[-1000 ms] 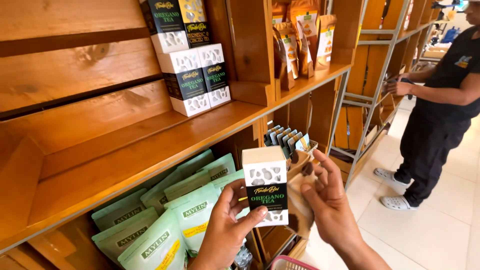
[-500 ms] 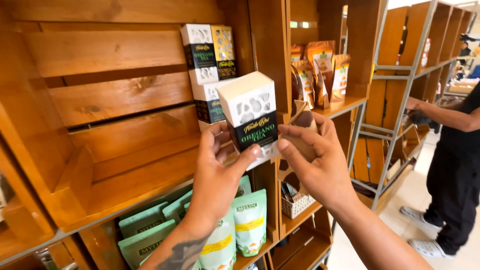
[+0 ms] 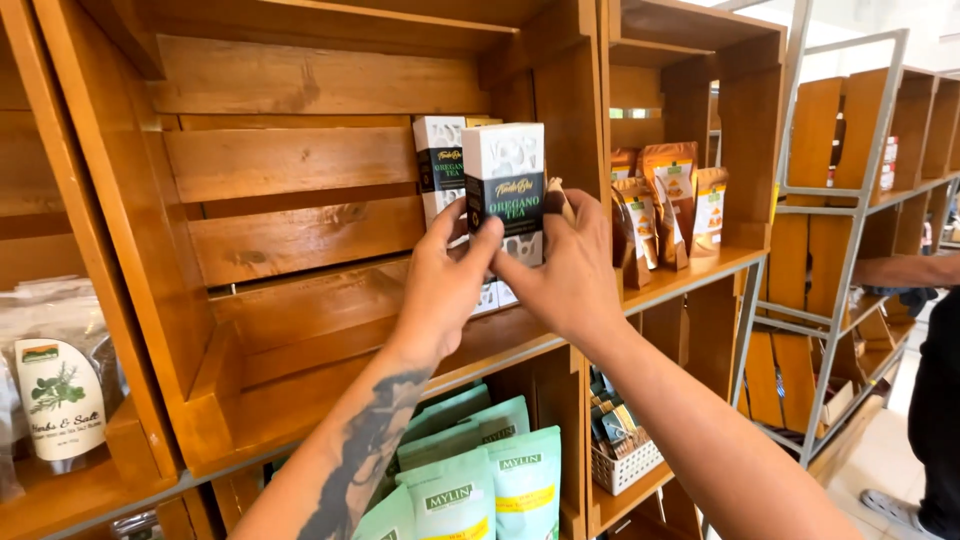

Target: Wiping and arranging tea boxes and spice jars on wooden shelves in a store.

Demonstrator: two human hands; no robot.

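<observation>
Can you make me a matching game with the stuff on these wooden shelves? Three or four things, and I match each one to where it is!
Things:
1. white and black box
2. green pouches
3. orange pouches
4. white basket

Places:
A. shelf to the right of the hands
B. held by the left hand and right hand
C. low shelf, holding small packets
D. shelf beneath the arms

Pairs: 1-B, 2-D, 3-A, 4-C

Tea box (image 3: 505, 190) white with black band; shelf (image 3: 300, 250) orange-brown wood; pouches (image 3: 500, 490) mint green.
</observation>
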